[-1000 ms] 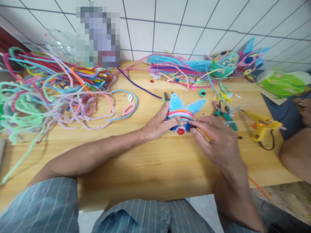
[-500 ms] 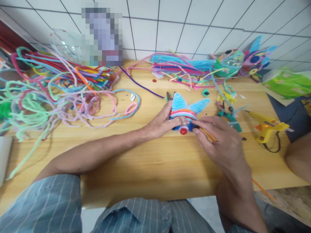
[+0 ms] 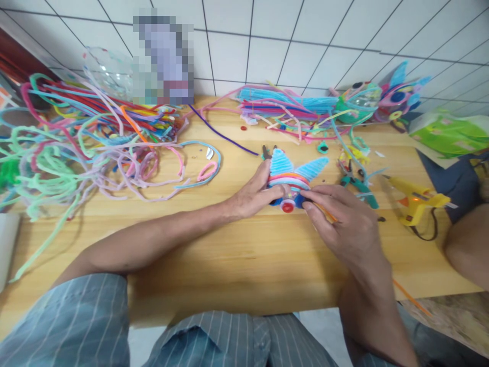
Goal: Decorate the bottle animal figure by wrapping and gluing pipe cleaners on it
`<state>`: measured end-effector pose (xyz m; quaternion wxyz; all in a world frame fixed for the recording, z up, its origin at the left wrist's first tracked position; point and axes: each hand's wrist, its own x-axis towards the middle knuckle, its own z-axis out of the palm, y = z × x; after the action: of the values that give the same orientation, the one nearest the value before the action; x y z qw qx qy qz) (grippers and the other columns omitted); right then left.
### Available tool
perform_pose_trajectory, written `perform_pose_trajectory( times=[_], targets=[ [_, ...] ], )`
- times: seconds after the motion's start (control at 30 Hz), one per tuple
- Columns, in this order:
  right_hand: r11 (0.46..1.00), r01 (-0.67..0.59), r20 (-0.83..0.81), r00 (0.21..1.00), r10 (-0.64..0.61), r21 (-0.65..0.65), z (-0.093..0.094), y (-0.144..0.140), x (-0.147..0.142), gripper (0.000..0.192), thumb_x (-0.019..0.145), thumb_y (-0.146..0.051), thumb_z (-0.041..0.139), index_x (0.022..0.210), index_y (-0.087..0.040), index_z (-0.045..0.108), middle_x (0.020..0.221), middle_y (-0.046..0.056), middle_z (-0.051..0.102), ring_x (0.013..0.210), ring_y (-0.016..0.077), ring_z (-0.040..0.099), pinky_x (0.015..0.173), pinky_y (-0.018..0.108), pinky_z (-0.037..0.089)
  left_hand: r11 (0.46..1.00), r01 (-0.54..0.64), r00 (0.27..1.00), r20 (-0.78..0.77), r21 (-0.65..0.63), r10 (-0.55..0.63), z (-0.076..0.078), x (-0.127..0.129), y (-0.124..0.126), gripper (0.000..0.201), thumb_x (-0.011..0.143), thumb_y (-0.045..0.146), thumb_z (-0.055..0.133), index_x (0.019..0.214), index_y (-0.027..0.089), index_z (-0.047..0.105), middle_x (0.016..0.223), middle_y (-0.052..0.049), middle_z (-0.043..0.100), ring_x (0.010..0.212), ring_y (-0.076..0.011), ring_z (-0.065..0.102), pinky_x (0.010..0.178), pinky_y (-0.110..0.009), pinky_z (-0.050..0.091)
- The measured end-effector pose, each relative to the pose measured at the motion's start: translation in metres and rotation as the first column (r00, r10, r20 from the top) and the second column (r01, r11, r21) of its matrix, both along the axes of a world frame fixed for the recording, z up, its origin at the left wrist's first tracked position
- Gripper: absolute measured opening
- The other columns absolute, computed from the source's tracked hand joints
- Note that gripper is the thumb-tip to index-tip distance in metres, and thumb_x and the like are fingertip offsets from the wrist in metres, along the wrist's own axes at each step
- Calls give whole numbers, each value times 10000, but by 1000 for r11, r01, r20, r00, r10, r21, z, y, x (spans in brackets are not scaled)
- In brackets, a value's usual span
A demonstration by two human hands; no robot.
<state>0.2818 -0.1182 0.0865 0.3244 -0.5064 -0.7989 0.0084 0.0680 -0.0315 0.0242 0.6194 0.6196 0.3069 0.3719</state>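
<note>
Two hands at work on one small pipe-cleaner figure (image 3: 291, 179), near the middle of the tabletop (image 3: 237, 255). Left hand (image 3: 255, 192) cupped against its striped body, fingers closed on it from the left; right hand (image 3: 346, 224) pinching an orange pipe cleaner (image 3: 327, 214) at the figure's dark blue base, beside the red-and-white eye (image 3: 287, 206). Best done by keeping the left grip firm yet light enough not to crush the blue wings, feeding the orange strand tight and flat against the last coil, steering clear of the glue gun (image 3: 414, 204) and the green-handled pliers (image 3: 359, 184) to the right.
</note>
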Motion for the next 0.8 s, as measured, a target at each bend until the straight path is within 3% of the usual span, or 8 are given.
perform_pose_trajectory(
  times=[0.1,0.2,0.3,0.57,0.8],
  targets=[
    [998,59,-89,994,-62,-37,2,1,0,168,997,-210,732,1105,-302,821,1032,30,856,883,234,811,844,400,661,1000,18,1000,-18,-24,-18,3,0,0,664,924,433,718,1523,235,513,1483,-113,622,1364,-310,594,1253,-511,468],
    [975,185,-220,953,-209,-124,0,4,1,40,982,-269,759,963,-284,790,864,-5,816,716,197,742,711,352,622,1000,1,1000,-30,-25,-2,6,0,-1,673,917,421,725,1531,252,507,1421,-95,640,1344,-307,592,1244,-512,465],
    [951,245,-329,896,-297,-189,-9,10,4,106,950,-296,781,868,-264,724,774,-16,752,653,177,681,645,328,580,1000,11,1000,-23,-26,-12,7,0,-2,678,913,407,729,1534,263,496,1396,-83,638,1331,-302,594,1237,-512,469],
    [882,173,-468,794,-388,-438,-24,20,-2,174,859,-351,752,908,-249,619,855,-12,712,741,177,668,694,328,565,1000,-20,999,-39,-6,20,5,0,-11,559,941,420,708,1437,239,525,1337,-86,637,1315,-292,575,1226,-503,476],
    [850,135,-495,762,-417,-509,-23,23,-8,186,797,-349,729,898,-264,596,811,-31,666,738,180,651,716,339,562,1000,-1,1000,-21,13,1,3,2,-13,571,953,442,703,1439,225,497,1470,-122,599,1375,-304,565,1248,-514,465]
  ],
)
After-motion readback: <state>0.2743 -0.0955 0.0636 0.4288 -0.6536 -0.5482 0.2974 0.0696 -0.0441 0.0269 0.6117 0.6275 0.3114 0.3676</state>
